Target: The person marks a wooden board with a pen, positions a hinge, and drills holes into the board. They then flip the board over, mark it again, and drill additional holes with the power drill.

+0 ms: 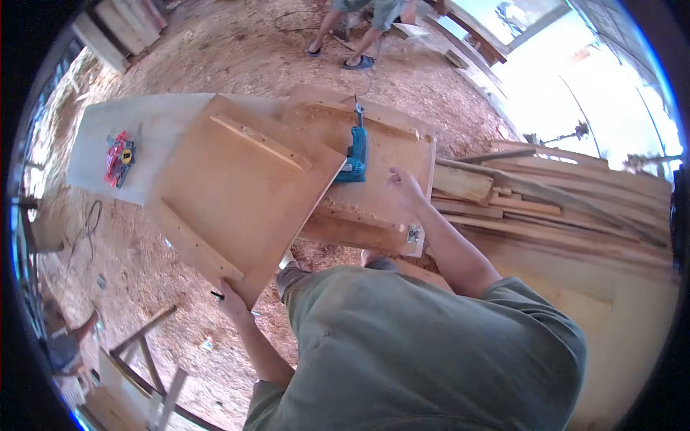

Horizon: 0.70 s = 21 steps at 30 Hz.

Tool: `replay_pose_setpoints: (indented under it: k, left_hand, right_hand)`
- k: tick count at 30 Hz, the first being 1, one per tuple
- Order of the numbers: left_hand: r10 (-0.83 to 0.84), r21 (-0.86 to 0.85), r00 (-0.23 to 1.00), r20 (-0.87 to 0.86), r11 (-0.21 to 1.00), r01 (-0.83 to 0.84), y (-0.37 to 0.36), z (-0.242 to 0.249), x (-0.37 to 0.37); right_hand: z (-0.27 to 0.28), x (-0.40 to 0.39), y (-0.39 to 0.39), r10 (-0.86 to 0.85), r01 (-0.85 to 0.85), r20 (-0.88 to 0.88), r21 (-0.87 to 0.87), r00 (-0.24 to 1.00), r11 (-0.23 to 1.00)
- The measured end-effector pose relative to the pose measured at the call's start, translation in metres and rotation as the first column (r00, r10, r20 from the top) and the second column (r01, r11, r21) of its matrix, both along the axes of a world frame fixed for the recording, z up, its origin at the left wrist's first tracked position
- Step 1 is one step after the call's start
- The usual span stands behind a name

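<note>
My left hand (231, 303) grips the near corner of a brown wooden panel (237, 187), which lies tilted over another board. Close to the fingers of that hand is a small black stick-like thing (217, 295). Two wooden strips (262, 142) run along opposite sides of the panel. My right hand (407, 191) hovers above the second panel (392, 151), fingers partly stretched, with nothing visible in it. A teal power drill (355, 154) rests on that second panel, left of my right hand. Near the second panel's front corner sits a small metal piece (413, 233).
A red-and-black tool (119, 159) lies on a pale board (97, 144) at left. Stacked planks (546, 194) fill the right side. Another person's legs (359, 39) stand at the far side. Wood shavings (237, 57) cover the ground, and a wooden frame (147, 366) stands lower left.
</note>
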<state>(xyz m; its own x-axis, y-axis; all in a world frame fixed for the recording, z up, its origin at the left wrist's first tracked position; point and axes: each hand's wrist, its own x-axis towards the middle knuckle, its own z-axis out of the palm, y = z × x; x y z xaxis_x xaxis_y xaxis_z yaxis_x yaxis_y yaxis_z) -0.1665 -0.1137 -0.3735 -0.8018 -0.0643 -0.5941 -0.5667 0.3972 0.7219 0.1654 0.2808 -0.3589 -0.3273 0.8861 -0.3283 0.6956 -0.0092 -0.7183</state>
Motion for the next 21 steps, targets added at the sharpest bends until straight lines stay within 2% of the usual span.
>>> replay_pose_setpoints:
  k: [2,4,6,8,9,11,12,13,15,17,19,21]
  left_hand:
    - [-0.089,0.062,0.983,-0.160,0.993,0.100,0.019,0.015,0.032]
    - [-0.098,0.137,0.981,-0.166,0.983,0.122,0.038,0.018,0.062]
    - [-0.175,-0.148,0.957,-0.232,0.979,0.143,0.061,0.022,0.086]
    - [-0.177,-0.319,0.949,-0.260,0.944,0.088,0.097,0.038,0.114]
    - [-0.165,-0.322,0.948,-0.272,0.944,0.072,0.106,0.035,0.123]
    - [-0.105,-0.105,0.933,-0.344,0.992,0.073,0.120,0.020,0.139]
    - [-0.086,-0.094,0.971,-0.221,0.993,0.067,0.127,0.028,0.145]
    - [-0.079,-0.086,0.971,-0.224,0.994,0.061,0.130,0.019,0.149]
    - [0.018,0.064,0.929,-0.370,0.998,0.006,0.135,-0.003,0.155]
    - [0.076,0.112,0.921,-0.382,0.993,-0.035,0.137,-0.006,0.158]
    - [0.145,0.165,0.921,-0.361,0.982,-0.090,0.142,-0.013,0.161]
    - [0.127,0.032,0.969,-0.211,0.992,-0.123,0.132,-0.027,0.159]
  right_hand:
    - [-0.004,0.005,0.035,0.027,-0.028,-0.021,-0.061,0.999,0.998]
    - [-0.002,0.010,0.068,0.083,-0.085,-0.024,-0.142,0.996,0.986]
    - [-0.003,0.010,0.077,0.169,-0.171,-0.032,-0.123,0.985,0.978]
    - [-0.019,0.019,0.086,0.213,-0.218,-0.067,-0.092,0.975,0.971]
    - [-0.026,0.025,0.090,0.240,-0.243,-0.064,-0.048,0.969,0.969]
    - [-0.042,0.040,0.089,0.257,-0.261,-0.079,-0.048,0.963,0.964]
    - [-0.050,0.050,0.087,0.260,-0.265,-0.086,-0.047,0.962,0.963]
    - [-0.055,0.060,0.086,0.296,-0.301,-0.095,-0.040,0.950,0.953]
    - [-0.054,0.081,0.084,0.326,-0.329,-0.099,-0.019,0.940,0.944]
    - [-0.043,0.095,0.083,0.220,-0.225,-0.047,-0.278,0.974,0.934]
    - [-0.035,0.099,0.085,0.256,-0.247,0.021,-0.203,0.966,0.948]
    - [-0.024,0.102,0.092,0.292,-0.275,0.113,-0.144,0.950,0.951]
